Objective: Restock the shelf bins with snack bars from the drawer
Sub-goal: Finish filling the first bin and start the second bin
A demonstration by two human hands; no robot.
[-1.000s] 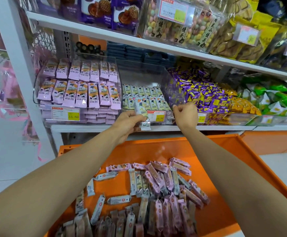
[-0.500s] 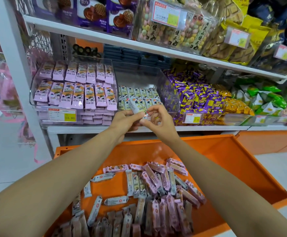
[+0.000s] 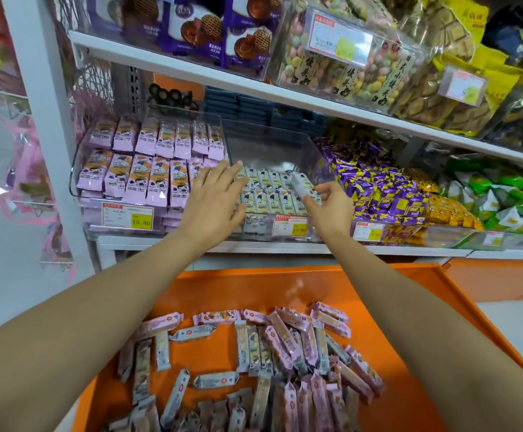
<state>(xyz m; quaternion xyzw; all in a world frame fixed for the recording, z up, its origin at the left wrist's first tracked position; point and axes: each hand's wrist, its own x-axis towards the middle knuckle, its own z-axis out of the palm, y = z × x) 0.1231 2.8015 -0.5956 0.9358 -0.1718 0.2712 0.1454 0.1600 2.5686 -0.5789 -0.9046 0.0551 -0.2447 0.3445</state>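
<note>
Left hand (image 3: 219, 194) flat, fingers spread, holding nothing, hovering over front-left of middle bin (image 3: 269, 145). Snack bar (image 3: 305, 188) tilted above bin's right side, pinched by right hand (image 3: 328, 207). Step, I reckon: placing this one. Next move: line it up with rows, let go, then down to orange drawer (image 3: 254, 288), where loads more bars (image 3: 285, 344) are waiting.

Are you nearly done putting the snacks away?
Not yet. Done: the left bin is packed with pink bars, and the middle bin has rows of pale bars in front, with room behind. In hand: the right hand pinches one bar over the middle bin; the left hand is open over the rows. Left: a big heap of bars lies in the drawer.
</note>
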